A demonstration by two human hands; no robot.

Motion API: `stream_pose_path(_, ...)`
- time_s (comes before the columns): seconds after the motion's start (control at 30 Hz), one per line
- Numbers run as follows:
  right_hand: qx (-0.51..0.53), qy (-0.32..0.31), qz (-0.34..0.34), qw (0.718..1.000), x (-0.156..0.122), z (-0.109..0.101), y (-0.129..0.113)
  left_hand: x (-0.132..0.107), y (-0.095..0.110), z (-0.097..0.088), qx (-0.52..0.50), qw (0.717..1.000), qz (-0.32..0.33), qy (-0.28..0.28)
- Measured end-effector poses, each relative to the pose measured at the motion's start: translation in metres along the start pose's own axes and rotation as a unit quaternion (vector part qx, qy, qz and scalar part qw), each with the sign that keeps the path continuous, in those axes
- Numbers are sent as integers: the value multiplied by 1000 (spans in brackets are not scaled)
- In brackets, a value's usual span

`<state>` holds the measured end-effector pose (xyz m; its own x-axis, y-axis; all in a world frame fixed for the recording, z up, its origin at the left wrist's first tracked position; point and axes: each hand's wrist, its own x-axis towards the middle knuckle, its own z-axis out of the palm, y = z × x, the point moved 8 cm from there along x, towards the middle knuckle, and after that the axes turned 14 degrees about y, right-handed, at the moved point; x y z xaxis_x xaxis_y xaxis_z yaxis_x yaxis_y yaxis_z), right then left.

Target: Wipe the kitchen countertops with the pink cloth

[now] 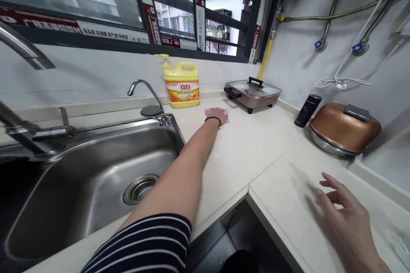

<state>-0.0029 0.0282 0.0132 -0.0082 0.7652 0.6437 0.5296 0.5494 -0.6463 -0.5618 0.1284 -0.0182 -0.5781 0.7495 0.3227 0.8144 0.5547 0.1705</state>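
Note:
My left arm stretches far across the pale countertop (243,153). My left hand (217,115) presses down on a small pink cloth (224,114) near the back wall, with a dark bead bracelet at the wrist. The cloth lies between a yellow dish soap jug (181,85) and an electric skillet with a glass lid (253,92). My right hand (344,211) hovers over the right-hand counter section, fingers spread and empty.
A steel sink (96,179) with its drain and a curved tap (145,89) fills the left. A black cylinder cup (308,110) and a copper-coloured cooker (344,130) with a phone on top stand at the right. Hoses and cables hang on the wall.

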Motion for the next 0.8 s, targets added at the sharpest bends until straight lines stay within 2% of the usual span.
stream_pose_path(0.1,4,-15,2,1000,-1,8,7,-7,-30,-5,17,1000,-19,13)
stream_pose_path(0.33,-3,-30,38,999,1,9,20,-35,-35,-13,28,999,-9,13)
stream_pose_path(0.63,-10,-54,47,997,2,18,22,-92,-13,-32,40,998,49,-3)
stream_pose_path(0.73,-9,-53,49,997,3,21,24,-117,4,-35,31,995,89,-20)
stream_pose_path(0.8,-5,-50,47,998,3,22,25,-137,23,-35,17,991,124,-35)
